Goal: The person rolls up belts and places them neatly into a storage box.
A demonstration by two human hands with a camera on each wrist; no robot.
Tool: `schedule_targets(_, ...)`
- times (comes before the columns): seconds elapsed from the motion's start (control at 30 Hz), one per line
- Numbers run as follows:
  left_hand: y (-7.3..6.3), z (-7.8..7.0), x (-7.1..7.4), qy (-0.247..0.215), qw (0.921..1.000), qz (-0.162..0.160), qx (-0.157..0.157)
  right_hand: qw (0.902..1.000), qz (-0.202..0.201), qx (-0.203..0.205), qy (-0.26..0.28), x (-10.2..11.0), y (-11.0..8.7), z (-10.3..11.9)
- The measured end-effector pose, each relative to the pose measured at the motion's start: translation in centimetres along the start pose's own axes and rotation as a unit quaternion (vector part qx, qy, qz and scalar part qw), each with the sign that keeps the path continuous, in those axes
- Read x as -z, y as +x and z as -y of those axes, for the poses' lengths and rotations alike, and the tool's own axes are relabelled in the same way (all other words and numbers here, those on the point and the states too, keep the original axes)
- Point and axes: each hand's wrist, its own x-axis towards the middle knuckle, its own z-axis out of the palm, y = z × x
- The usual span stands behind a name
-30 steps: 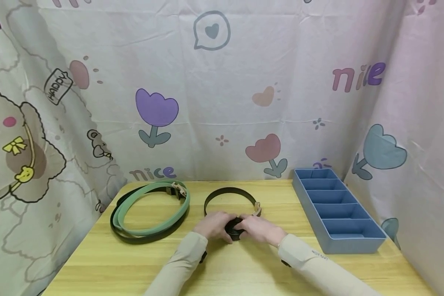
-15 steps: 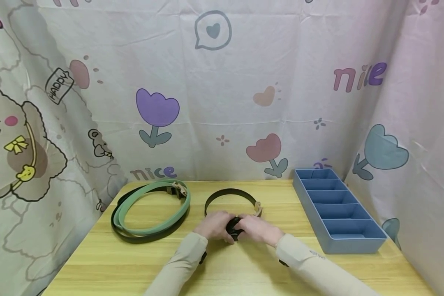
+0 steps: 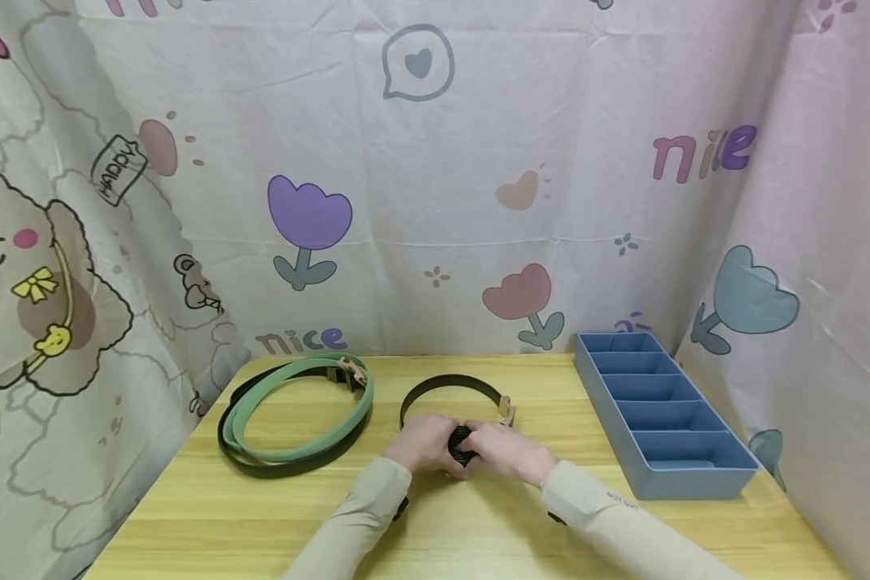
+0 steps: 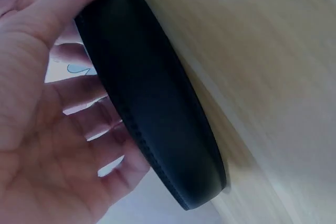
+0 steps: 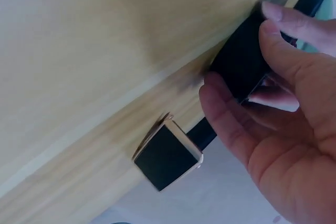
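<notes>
A black belt is wound into a tight coil (image 3: 460, 445) at the middle of the table, standing on its edge. Its loose length (image 3: 449, 379) arcs out behind the hands to a gold-framed buckle (image 5: 167, 156). From the left, my left hand (image 3: 426, 443) holds the coil, and the left wrist view shows the thumb over the top of the smooth, stitched strap (image 4: 152, 98). My right hand (image 3: 509, 451) grips the other side, thumb and fingers curled about the roll (image 5: 239, 59) in the right wrist view. Inner turns are partly hidden by the fingers.
At the left lie a green belt (image 3: 297, 453) and a dark belt (image 3: 290, 469), looped together. A blue-grey tray (image 3: 670, 483) divided into several compartments stands at the right. A printed curtain (image 3: 435, 161) hangs behind the wooden table (image 3: 464, 540).
My left hand has shifted slightly to the right, closer to my right hand. Less of the coil shows between them. The other belts and the tray have stayed put.
</notes>
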Motion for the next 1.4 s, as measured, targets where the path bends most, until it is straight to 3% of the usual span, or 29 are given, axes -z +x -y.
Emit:
schedule_targets(0.23, 0.2, 0.2, 0.2, -0.036, 0.9983, 0.043, -0.019, 0.9993, 0.037, 0.002, 0.001, 0.4, 0.1, -0.4)
schedule_targets(0.57, 0.3, 0.0, 0.4, 0.007, 0.9999, 0.003, -0.011, 0.9988, 0.035, -0.036, 0.004, 0.7, -0.3, -0.1)
schedule_targets(0.73, 0.1, 0.3, 0.9, -0.021, 0.9986, 0.037, -0.032, 0.9981, 0.057, -0.022, -0.001, 0.7, -0.1, -0.4)
schedule_targets(0.83, 0.1, 0.4, 1.2, -0.035, 0.9977, 0.051, -0.026, 0.9979, 0.062, -0.019, -0.009, 0.7, -0.1, -0.5)
schedule_targets(1.2, 0.2, -0.1, 0.9, -0.002, 0.9998, 0.008, 0.020, 0.9979, 0.053, -0.036, -0.012, 0.6, 0.0, 0.1)
schedule_targets(1.4, 0.3, -0.1, 0.6, -0.013, 0.9997, 0.021, -0.006, 0.9968, 0.070, -0.034, -0.019, 0.5, 0.0, -0.4)
